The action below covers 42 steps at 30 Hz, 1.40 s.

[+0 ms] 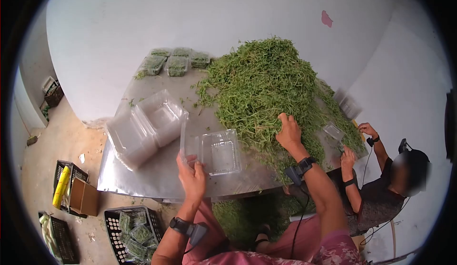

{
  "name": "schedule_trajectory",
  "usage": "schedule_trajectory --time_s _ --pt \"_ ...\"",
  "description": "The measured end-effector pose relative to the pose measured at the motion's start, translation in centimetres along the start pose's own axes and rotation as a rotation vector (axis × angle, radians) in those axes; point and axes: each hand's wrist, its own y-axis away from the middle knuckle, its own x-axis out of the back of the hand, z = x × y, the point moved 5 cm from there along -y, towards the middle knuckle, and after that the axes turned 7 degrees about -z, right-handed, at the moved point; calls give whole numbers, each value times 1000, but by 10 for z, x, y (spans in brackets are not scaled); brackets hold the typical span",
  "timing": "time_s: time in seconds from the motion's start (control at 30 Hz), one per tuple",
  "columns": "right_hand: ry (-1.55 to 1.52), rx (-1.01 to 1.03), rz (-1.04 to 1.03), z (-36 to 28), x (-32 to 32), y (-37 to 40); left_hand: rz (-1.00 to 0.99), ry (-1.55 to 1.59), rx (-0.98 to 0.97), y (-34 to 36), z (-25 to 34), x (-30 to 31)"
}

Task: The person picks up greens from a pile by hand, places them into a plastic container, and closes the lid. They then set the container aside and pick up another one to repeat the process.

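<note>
on steel, left hand (193, 175) grips clear clamshell (215, 152).

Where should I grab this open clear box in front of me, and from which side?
I'd grip the clear box at its near-left rim, beside the raised lid, coming from the near side, where the left hand holds it. The tray lies flat and open upward, so fingers can pinch that thin edge; the greens crowd its far right side.
</note>
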Motion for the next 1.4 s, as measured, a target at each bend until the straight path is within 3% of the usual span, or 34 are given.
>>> schedule_trajectory --time_s 0.13,0.17,0.27,0.3,0.4,0.53,0.63,0.77,0.87,0.9,1.17,1.3,1.4 --pt "-122 -265 5 24 9 -13 -2 17 15 0 -1 0" --pt "-99 -287 -224 27 4 -19 -4 18 15 0 -1 0" --pt "207 -83 -552 -21 21 4 10 37 13 0 -2 0" --pt "211 -41 -554 -33 25 5 19 46 12 0 -3 -1" --pt "117 105 -380 -69 37 0 28 90 15 0 -4 0" --pt "-7 340 29 -116 22 -34 37 73 18 -2 -3 0" --pt "75 389 107 -136 -5 -60 17 33 -16 -2 -10 0" --pt "153 230 -243 -129 -21 -76 -28 18 -20 -3 -11 -2" --pt "70 188 -291 -104 -29 -77 -33 0 -5 -2 -10 0" --pt "51 231 -177 -96 -31 -69 -34 -11 -5 -3 -10 0" --pt "124 303 -284 -47 -15 -19 -12 -23 -50 -2 -9 -1" --pt "71 406 -231 -50 13 -1 -22 23 -60 -3 -7 -3" --pt "-138 528 33 -45 46 18 -25 56 -3 -1 -2 -4"
